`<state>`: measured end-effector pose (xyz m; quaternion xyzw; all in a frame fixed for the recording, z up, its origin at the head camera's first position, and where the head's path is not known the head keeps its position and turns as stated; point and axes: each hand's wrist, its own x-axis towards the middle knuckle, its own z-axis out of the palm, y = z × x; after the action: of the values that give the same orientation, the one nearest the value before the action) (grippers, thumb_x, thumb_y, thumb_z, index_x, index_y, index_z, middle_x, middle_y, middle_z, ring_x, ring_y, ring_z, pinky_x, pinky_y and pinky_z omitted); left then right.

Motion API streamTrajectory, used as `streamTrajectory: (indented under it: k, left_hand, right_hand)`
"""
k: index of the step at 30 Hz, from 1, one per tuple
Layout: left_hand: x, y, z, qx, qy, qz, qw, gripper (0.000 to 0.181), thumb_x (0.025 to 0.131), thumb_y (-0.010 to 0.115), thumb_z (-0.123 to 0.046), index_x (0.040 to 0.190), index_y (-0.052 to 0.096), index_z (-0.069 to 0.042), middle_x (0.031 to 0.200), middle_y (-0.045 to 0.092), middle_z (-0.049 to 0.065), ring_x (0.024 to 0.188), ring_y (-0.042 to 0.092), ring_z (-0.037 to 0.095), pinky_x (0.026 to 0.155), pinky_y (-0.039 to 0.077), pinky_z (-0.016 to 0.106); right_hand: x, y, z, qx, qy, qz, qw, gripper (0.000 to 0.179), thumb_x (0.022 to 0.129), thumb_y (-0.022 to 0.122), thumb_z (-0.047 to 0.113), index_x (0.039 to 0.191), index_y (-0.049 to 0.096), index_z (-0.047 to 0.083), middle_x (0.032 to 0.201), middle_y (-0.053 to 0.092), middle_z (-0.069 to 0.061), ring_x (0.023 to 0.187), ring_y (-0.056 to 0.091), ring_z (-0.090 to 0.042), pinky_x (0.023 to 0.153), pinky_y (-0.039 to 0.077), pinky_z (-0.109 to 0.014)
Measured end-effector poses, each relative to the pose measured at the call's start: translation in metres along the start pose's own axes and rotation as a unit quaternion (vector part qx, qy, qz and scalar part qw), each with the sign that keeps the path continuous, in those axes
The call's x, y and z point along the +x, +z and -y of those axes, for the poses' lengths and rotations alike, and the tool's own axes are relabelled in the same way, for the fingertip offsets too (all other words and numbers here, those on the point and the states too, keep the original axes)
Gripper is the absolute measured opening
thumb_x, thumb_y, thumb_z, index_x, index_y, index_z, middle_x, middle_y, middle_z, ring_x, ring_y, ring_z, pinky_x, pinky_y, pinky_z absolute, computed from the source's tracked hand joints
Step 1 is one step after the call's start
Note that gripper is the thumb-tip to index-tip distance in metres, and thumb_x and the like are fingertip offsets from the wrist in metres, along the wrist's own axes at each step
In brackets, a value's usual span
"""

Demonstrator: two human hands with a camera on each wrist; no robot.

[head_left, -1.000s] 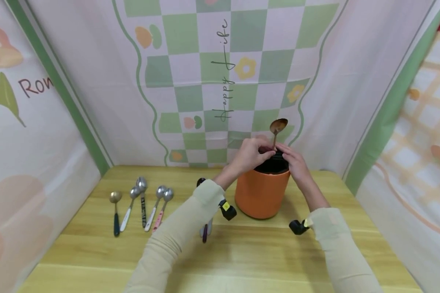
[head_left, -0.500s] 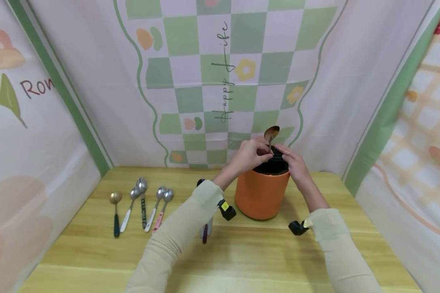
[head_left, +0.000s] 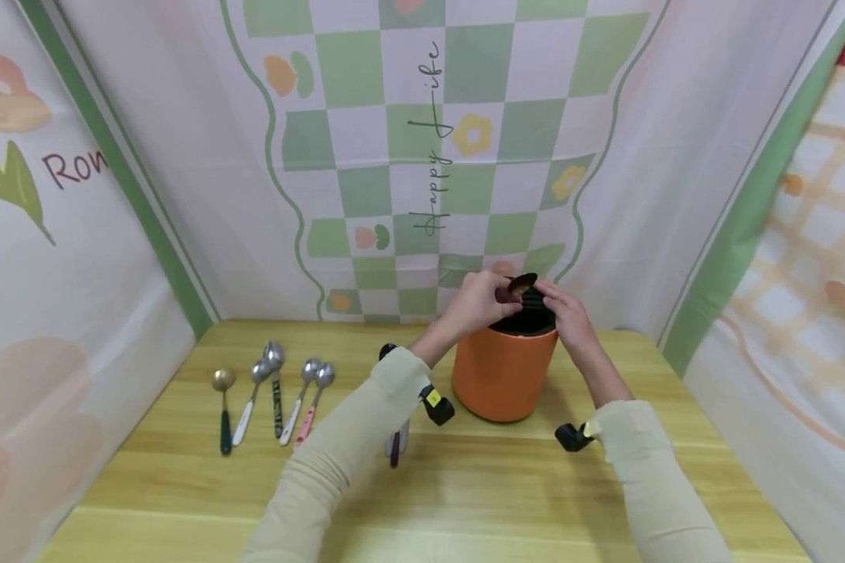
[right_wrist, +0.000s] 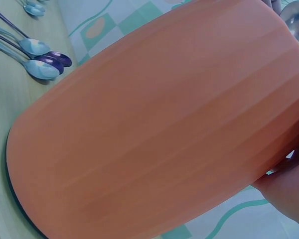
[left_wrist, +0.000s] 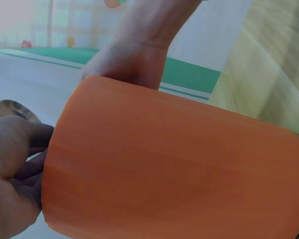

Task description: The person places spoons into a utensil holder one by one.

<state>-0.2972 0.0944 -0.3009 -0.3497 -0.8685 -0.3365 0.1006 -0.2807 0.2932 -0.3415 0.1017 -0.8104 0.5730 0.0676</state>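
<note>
An orange cylindrical container [head_left: 503, 375] with a black inside stands upright on the table. Over its opening, my left hand [head_left: 477, 301] pinches a bronze-coloured spoon [head_left: 523, 282] between thumb and fingers. The spoon's bowl is uppermost, just above the fingers; its handle is hidden. In the left wrist view the bowl of the spoon [left_wrist: 15, 108] shows beyond the left hand [left_wrist: 10, 169]. My right hand [head_left: 566, 313] rests at the right side of the container's rim, its fingers extended.
Several spoons [head_left: 275, 356] lie at the left of the wooden table [head_left: 465, 500], including a gold one [head_left: 222, 380] with a dark green handle. More spoons [right_wrist: 42, 68], some dark purple, lie left of the container, partly behind the left sleeve. A patterned cloth [head_left: 408, 156] hangs behind.
The bronze-coloured spoon has sunk lower toward the container, its bowl now just above my left fingers. The right hand has stayed at the rim.
</note>
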Motion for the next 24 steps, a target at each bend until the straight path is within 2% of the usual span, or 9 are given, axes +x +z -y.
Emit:
streamTrajectory:
  k: [7,17,24]
  left_hand:
    - [0.000,-0.001,0.000,0.017,-0.003,-0.005,0.9998,0.012,0.091,0.074,-0.021,0.097,0.076,-0.010,0.090,0.074,0.000,0.081,0.067,0.009,0.071,0.051,0.013]
    - [-0.001,-0.004,0.003,0.050,0.025,0.008,0.9984,0.018,0.092,0.072,-0.020,0.107,0.074,-0.010,0.097,0.075,0.000,0.087,0.068,0.007,0.073,0.052,0.012]
    - [-0.012,-0.010,0.007,0.027,0.046,0.011,0.9985,0.026,0.091,0.074,-0.016,0.114,0.069,-0.005,0.110,0.072,0.005,0.096,0.070,0.011,0.081,0.053,0.011]
  right_hand:
    - [0.000,-0.001,-0.001,0.012,-0.014,0.015,0.9997,0.045,0.108,0.031,0.011,0.151,0.035,-0.003,0.164,0.021,-0.019,0.155,0.010,-0.034,0.127,0.005,-0.051]
    - [0.002,-0.003,-0.001,0.018,-0.027,0.017,0.9993,0.045,0.108,0.032,0.012,0.149,0.036,-0.004,0.163,0.023,-0.020,0.154,0.011,-0.033,0.127,0.006,-0.051]
    - [0.003,-0.002,-0.004,0.025,-0.029,0.019,0.9991,0.044,0.108,0.032,0.011,0.149,0.036,-0.005,0.162,0.023,-0.021,0.154,0.012,-0.034,0.127,0.006,-0.050]
